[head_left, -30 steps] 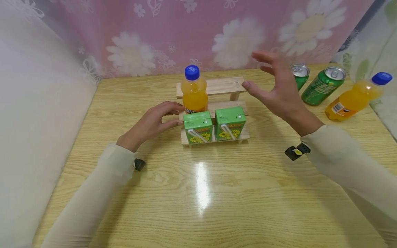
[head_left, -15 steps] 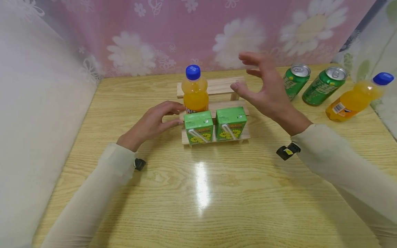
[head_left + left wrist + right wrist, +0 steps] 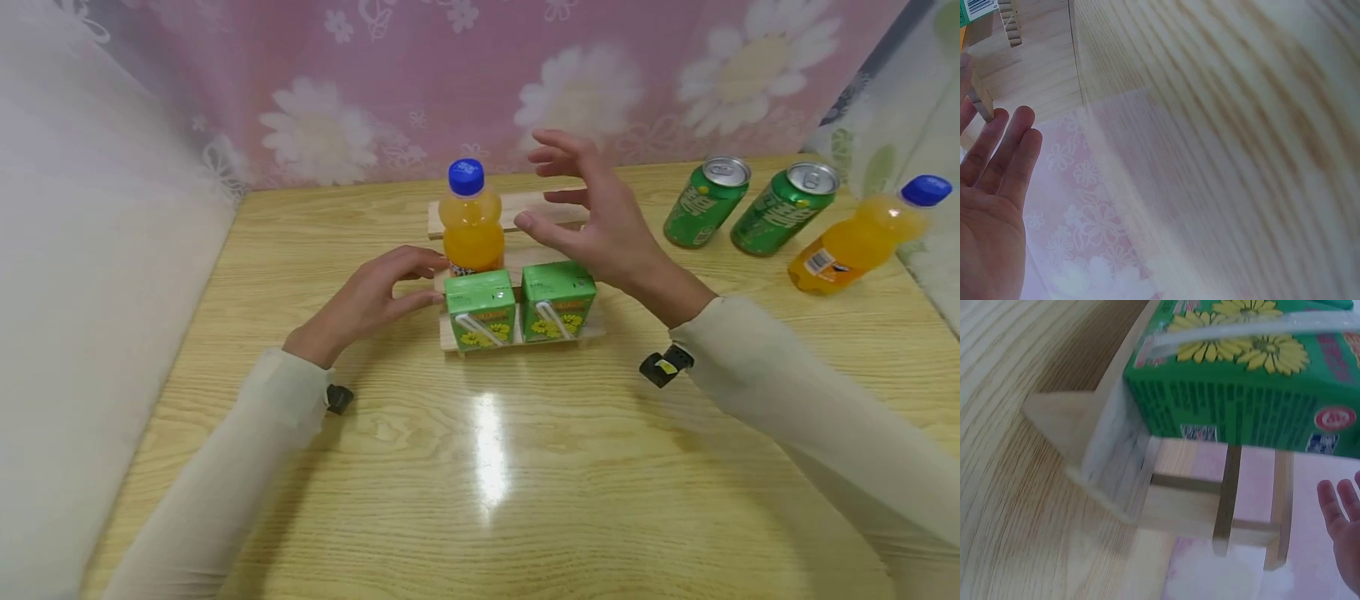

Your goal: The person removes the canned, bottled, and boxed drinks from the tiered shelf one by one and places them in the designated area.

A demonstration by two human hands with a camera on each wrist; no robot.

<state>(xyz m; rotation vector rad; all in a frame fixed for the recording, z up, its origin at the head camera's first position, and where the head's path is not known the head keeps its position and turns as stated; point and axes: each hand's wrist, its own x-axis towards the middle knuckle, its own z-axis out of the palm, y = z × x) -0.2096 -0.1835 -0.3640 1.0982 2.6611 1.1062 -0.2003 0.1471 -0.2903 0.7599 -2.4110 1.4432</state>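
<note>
A small tiered wooden rack stands on the table, an orange soda bottle with a blue cap upright at its left. Two green drink cartons with straws sit side by side on the lowest step. My left hand holds the left end of the middle board between thumb and fingers; the left wrist view has its other fingers stretched out. Above the rack's right side hovers my right hand, fingers spread and curved, holding nothing. It hides part of the upper boards. In the right wrist view, the right carton looms close.
To the right are two green soda cans and another orange soda bottle, which leans or looks tilted in this view. A pink flowered cloth hangs behind the table. A white wall borders the left side.
My right hand has moved left, away from the cans and over the rack, uncovering the nearer can. My left hand, the bottles and the cartons have stayed in place.
</note>
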